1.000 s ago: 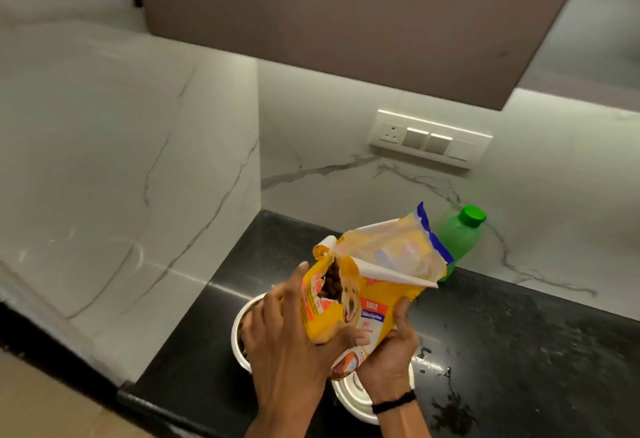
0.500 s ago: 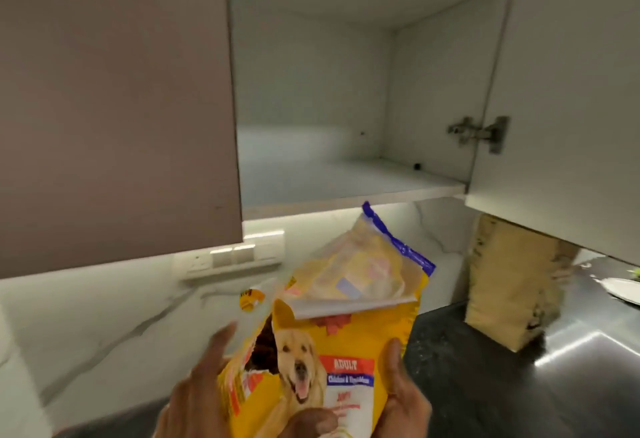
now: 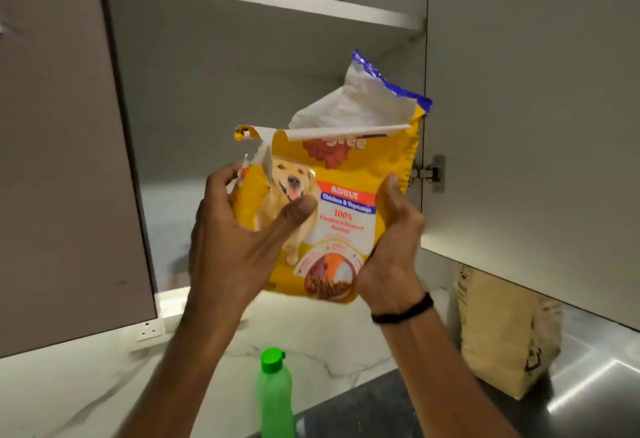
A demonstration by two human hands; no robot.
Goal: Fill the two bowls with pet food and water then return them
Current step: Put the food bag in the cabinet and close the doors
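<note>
Here a crinkly yellow pet food bag [image 3: 346, 215], its torn top flapping open, is held up before the open cupboard [image 3: 242, 91], between both hands. The left hand [image 3: 239, 240] grips its left edge, the right hand [image 3: 391, 240] its right; a smooth green bottle [image 3: 275, 396] stands below on the table [image 3: 363, 410].

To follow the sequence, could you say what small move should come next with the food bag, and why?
Probably set the food bag upright on the lower shelf: the left hand and right hand hold it in front of the open cabinet, and its top is torn open.
</note>
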